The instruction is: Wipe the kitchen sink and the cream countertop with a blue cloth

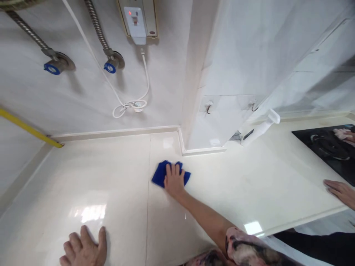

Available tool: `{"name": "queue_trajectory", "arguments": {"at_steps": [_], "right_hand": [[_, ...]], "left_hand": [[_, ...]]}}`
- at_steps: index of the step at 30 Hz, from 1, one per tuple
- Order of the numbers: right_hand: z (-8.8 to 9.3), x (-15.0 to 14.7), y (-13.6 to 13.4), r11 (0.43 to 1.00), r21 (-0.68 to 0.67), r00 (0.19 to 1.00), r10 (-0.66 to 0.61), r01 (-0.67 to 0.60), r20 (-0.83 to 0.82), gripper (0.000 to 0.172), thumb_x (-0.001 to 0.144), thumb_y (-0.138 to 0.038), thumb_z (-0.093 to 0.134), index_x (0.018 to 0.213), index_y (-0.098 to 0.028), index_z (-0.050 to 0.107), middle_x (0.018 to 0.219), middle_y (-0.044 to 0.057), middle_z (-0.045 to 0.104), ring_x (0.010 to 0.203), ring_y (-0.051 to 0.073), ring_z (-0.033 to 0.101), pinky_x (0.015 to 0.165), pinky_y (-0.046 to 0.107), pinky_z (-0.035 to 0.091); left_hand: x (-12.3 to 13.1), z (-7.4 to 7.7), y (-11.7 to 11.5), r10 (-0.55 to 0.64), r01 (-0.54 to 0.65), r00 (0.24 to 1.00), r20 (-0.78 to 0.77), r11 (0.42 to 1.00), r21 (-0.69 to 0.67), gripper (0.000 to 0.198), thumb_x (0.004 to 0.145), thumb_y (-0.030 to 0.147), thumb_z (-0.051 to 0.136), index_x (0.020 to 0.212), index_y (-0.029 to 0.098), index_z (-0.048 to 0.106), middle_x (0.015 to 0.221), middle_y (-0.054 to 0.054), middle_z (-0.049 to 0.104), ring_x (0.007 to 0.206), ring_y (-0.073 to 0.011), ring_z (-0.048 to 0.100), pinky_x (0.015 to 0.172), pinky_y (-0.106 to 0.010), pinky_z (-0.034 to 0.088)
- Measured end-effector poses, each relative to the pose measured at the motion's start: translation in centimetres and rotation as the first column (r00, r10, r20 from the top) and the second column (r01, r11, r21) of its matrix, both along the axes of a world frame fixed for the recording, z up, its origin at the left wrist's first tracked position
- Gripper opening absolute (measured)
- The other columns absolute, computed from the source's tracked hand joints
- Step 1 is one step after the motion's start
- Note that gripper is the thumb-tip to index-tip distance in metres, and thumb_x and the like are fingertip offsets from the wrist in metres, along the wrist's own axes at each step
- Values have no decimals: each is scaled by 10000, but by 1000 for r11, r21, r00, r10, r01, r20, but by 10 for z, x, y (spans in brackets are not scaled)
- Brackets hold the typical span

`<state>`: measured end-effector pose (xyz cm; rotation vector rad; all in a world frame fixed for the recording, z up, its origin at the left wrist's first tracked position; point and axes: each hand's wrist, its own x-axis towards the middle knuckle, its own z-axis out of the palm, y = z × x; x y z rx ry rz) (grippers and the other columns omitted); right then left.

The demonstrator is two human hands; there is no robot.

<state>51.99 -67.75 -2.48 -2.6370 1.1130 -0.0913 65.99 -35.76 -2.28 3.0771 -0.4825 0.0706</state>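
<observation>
My right hand (175,181) presses a blue cloth (159,175) against the white countertop (122,177), just in front of the wall corner. Its fingers bend over the cloth, and parts of the cloth stick out on both sides. Flat on the counter at the lower left rests my left hand (84,248), fingers spread and holding nothing. The floral sleeve (246,245) of my right arm shows at the bottom.
Another person's hand (340,192) lies by the counter's right edge, near a black stove (330,147). A white spray bottle (260,129) leans behind the corner. Above are blue-knobbed valves (110,66), a coiled white cord (130,105), wall hooks (208,108) and a yellow pipe (30,129).
</observation>
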Motion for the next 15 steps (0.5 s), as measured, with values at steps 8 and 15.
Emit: {"name": "queue_trajectory", "arguments": {"at_steps": [8,15], "right_hand": [[-21,-64,65,888,-130,834,458,-441,307,573,1021,-310,483,1577,-334,351,1591,120,413,1473,302,349,1168,581,343],[-56,-78,-1,846,-370,775,512,-383,370,617,846,-51,592,1408,-305,593,1420,118,564,1461,331,356,1187,633,305]], "left_hand": [[2,-4,6,-16,15,997,74,1000,8,944,900,694,7,1459,63,432,1400,-235,471,1304,-399,401,1024,-554,368],[-2,-7,8,48,-47,999,4,997,-53,964,890,689,25,1492,45,417,1588,-220,303,1491,-386,219,1183,-566,228]]}}
